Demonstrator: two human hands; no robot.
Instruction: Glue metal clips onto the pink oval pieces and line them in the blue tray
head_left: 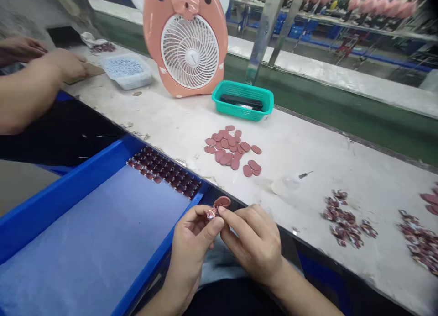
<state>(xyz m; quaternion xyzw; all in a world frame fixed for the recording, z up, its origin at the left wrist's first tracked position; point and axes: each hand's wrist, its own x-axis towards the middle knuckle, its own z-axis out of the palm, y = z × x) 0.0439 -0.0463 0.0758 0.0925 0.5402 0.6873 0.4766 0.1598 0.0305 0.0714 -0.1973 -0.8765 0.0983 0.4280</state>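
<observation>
In front of my body, both hands meet over a small reddish-brown part. My left hand (193, 236) is closed, thumb and finger pinching a small dark red piece with a shiny, whitish bit (210, 213). A reddish-brown oval disc (223, 201) sticks up from the same spot, and the fingertips of my right hand (255, 238) press together at its lower edge. Whether disc and small piece are joined is hidden by the fingers. Beyond my hands, a loose pile of similar oval discs (229, 143) lies on the white bench (290, 147).
Left stands a blue tray (85, 243) with rows of dark red pieces (164, 170). Small metallic-looking parts (345, 220) lie heaped at right. At the back are a pink fan (155, 33), a green basket (242, 114) and a plastic tub (133, 81); a co-worker's hands (58, 65) work far left.
</observation>
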